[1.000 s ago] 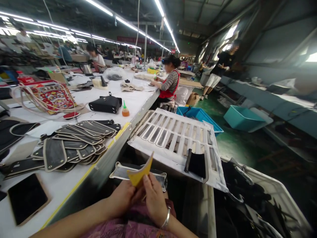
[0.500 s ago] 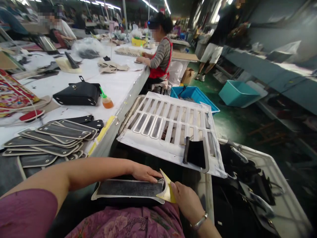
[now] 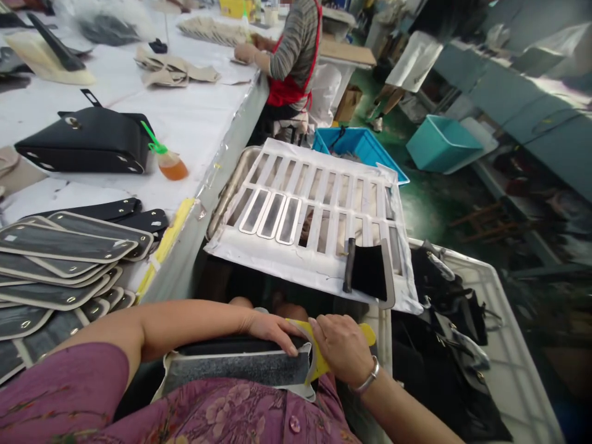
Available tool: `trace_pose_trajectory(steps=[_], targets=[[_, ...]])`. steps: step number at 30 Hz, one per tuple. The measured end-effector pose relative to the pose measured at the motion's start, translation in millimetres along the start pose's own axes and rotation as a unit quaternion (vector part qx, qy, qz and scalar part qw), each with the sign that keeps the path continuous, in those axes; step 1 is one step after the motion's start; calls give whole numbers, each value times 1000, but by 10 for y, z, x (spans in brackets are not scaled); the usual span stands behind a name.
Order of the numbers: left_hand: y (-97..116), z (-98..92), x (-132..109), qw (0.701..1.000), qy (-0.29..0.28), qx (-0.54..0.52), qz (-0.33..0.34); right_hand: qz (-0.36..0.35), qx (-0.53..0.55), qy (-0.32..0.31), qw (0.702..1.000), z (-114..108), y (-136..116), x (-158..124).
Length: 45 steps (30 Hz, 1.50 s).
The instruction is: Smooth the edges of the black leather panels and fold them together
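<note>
A black bag body (image 3: 240,369) with a grey-black panel and pale raw edges lies across my lap. My left hand (image 3: 272,331) grips its upper right end, fingers over the edge. In my right hand (image 3: 342,348) is a flat yellow scraper (image 3: 319,367), its broad blade against the bag's open right end and its rounded handle end (image 3: 369,333) sticking out past my knuckles. The inside of that end is mostly hidden by the blade.
A white slotted rack (image 3: 277,259) ahead carries several framed strips and a black piece (image 3: 367,271). Left, the white table (image 3: 194,117) holds stacked dark panels (image 3: 69,240), a black bag (image 3: 87,142) and a glue bottle (image 3: 171,165). A crate of black bags (image 3: 522,370) stands right. A co-worker (image 3: 296,55) sits beyond.
My view has tilted down and the bag's panel has tipped toward me. My right hand has turned with the scraper, whose handle end now shows beyond my fist. My left hand stays on the bag.
</note>
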<state>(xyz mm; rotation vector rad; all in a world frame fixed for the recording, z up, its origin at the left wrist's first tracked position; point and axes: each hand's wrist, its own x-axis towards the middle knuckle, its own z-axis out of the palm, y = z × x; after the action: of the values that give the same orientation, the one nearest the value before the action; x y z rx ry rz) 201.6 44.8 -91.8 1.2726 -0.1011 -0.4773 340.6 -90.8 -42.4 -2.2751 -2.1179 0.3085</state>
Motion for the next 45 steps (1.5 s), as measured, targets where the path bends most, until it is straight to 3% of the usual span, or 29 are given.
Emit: trace_pose_trajectory(steps=[5, 9, 14, 19, 24, 29, 36, 45], targets=[[-165, -27, -39, 1000, 1, -5, 0, -75, 8, -11, 997, -49, 19, 167], [-295, -19, -59, 998, 46, -3, -48, -133, 12, -12, 991, -35, 46, 285], [-366, 63, -74, 987, 99, -84, -94, -190, 5, -18, 982, -29, 76, 391], [-247, 23, -107, 973, 146, 31, -178, -249, 7, -29, 968, -45, 98, 449], [-113, -23, -115, 964, 81, 174, -185, -300, 14, -37, 953, -52, 120, 489], [-29, -15, -97, 966, 41, 189, -171, -288, 13, -32, 957, -34, 113, 437], [5, -29, -70, 973, 39, 160, -160, -224, 29, -28, 974, 0, 93, 313], [-16, -68, -53, 975, 24, 150, -160, -142, 34, -77, 986, -40, 23, 249]])
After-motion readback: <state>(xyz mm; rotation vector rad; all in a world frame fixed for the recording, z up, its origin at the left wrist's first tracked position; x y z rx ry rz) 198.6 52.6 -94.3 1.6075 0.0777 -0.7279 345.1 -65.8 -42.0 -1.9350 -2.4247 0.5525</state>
